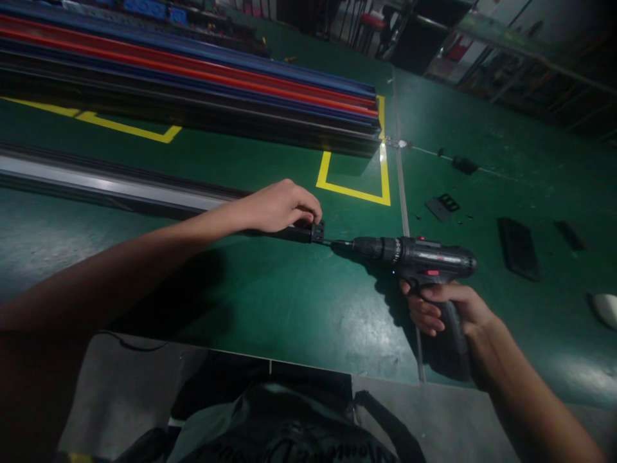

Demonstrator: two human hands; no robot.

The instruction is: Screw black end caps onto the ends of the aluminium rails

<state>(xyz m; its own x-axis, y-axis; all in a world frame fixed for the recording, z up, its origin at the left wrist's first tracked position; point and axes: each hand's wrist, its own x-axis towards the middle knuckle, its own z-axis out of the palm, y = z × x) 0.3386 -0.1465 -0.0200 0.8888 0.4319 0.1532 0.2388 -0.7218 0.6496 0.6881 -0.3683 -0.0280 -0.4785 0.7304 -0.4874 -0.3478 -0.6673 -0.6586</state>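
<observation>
My right hand (446, 308) is wrapped round the handle of a black cordless drill (424, 258) with red accents. Its thin bit points left and reaches the end of a long dark metal profile (144, 186) lying on the green table. A small black end piece (318, 231) sits at that end of the profile. My left hand (289, 206) rests on top of the profile there, fingers curled down and closed on it just behind the end piece. Its fingertips are partly hidden.
Blue, red and black profiles (241, 83) lie stacked at the back left, beside yellow tape (354, 191). To the right are a black flat bracket (442, 207), a dark phone-like slab (518, 249) and small loose pieces. A white rounded object (606, 308) sits at the right edge.
</observation>
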